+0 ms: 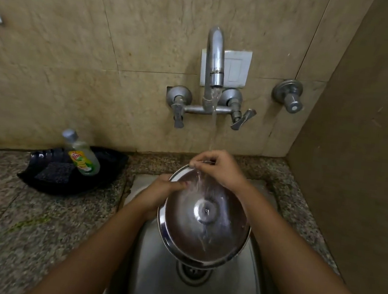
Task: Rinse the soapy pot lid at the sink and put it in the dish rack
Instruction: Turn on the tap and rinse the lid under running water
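Note:
A round steel pot lid (203, 223) is held tilted over the steel sink (151, 285), its inner side facing me. Water runs from the wall tap (215, 59) onto the lid's upper part and streams down it. My right hand (219, 169) pinches the lid's top rim. My left hand (165, 192) holds the left edge, fingers resting on the inner face. The sink drain (193, 272) shows just below the lid. No dish rack is in view.
A black tray (44, 184) on the granite counter at left holds a dish-soap bottle (82, 155) and a dark scrub pad (55, 172). Two tap levers (242, 120) and a separate valve (289, 97) are on the tiled wall. A side wall rises at right.

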Available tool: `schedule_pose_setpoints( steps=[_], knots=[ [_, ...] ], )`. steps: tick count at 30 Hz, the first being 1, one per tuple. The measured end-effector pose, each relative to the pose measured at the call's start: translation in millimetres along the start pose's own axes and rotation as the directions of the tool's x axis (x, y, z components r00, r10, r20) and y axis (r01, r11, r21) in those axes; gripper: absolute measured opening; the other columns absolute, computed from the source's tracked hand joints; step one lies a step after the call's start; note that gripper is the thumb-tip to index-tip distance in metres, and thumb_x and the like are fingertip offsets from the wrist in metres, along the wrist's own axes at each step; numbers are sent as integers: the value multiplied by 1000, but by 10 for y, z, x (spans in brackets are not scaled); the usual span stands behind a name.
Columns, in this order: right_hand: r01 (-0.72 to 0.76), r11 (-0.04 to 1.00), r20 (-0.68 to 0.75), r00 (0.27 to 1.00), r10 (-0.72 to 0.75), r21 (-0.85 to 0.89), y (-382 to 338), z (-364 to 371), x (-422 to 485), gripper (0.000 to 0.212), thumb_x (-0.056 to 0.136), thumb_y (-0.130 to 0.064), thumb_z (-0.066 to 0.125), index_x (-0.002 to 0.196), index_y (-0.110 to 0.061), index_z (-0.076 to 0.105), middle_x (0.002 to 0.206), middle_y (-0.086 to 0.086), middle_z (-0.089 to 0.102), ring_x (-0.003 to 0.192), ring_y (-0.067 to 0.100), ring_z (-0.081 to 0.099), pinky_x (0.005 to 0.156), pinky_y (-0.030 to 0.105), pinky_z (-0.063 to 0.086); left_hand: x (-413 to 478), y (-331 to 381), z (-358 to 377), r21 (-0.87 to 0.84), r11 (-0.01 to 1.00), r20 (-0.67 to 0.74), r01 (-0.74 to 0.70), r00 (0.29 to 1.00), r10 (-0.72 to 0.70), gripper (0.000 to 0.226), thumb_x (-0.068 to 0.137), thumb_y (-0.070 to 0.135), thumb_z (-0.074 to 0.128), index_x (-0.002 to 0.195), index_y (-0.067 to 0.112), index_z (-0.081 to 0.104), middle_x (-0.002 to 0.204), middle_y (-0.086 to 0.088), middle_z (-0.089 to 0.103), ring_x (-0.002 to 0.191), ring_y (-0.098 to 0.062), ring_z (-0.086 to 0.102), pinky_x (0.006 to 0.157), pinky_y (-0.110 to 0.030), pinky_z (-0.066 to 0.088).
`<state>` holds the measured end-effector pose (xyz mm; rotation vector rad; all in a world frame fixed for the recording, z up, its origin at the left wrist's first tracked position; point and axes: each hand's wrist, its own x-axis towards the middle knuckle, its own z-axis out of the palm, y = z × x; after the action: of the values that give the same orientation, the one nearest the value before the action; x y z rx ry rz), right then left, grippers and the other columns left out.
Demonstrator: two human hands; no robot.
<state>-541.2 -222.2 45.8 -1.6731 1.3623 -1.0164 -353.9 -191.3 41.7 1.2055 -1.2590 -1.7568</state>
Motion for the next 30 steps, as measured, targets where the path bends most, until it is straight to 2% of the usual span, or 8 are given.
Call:
schedule_pose_setpoints(
  steps=[5,9,11,14,17,20,26,30],
  knots=[
    [-122,992,-280,952,128,37,255,-149,-7,14,86,-21,68,88,-9,75,86,20,73,75,29,65,72,45,52,-25,-132,-87,-114,993,-171,-22,985,2,27,91,27,59,99,5,71,77,-8,76,67,-19,72,61,-28,57],
    [-168,840,-460,882,-106,-515,180,64,-147,37,97,-33,39,112,-13,66,112,8,68,102,26,60,85,35,43,-25,-129,-14,-109,990,-265,-95,962,63,37,95,45,47,98,17,72,86,-4,78,77,-15,74,66,-29,56],
    [-218,700,-431,891,-142,-680,169,215,-229,53,97,-41,25,138,-15,46,143,7,48,132,27,43,108,41,31,-19,-157,-7,-140,986,-280,-96,958,53,41,96,46,44,105,16,71,91,-4,78,80,-14,74,68,-27,56],
    [-70,715,-198,976,-96,-695,87,564,-307,63,98,-45,24,152,-16,9,162,2,7,149,18,2,121,44,5,-30,-231,100,-191,982,-233,-14,972,-32,58,93,60,38,111,15,70,95,-7,78,89,-18,74,83,-32,57],
    [242,696,127,969,-214,-676,43,873,-550,58,99,-34,26,153,-16,9,162,1,6,149,14,0,121,38,8,120,-481,51,-256,966,-294,-37,955,-42,81,63,84,51,111,22,71,112,-7,73,108,-22,68,106,-45,42],
    [332,652,311,938,-153,-681,224,710,-858,59,101,-41,23,153,-24,2,161,-6,-1,148,10,-7,119,31,-3,124,-537,-46,-328,944,-394,-42,914,-96,74,68,77,55,102,14,73,104,-12,75,107,-31,67,102,-45,45],
    [-102,515,-30,989,147,-851,671,154,-718,76,89,-61,4,152,-18,-6,161,1,-8,148,15,-10,117,36,-10,-88,-515,-19,-318,947,-476,-49,872,-115,43,98,46,39,92,16,71,98,-10,74,97,-26,67,84,-38,53],
    [-67,622,-45,998,51,-780,415,447,-274,83,88,-67,8,152,-14,-4,162,5,-6,148,19,-9,120,40,-5,-116,-560,177,-346,938,-396,6,905,-152,48,97,48,40,103,12,71,102,-14,75,94,-27,71,78,-36,55]
  ],
)
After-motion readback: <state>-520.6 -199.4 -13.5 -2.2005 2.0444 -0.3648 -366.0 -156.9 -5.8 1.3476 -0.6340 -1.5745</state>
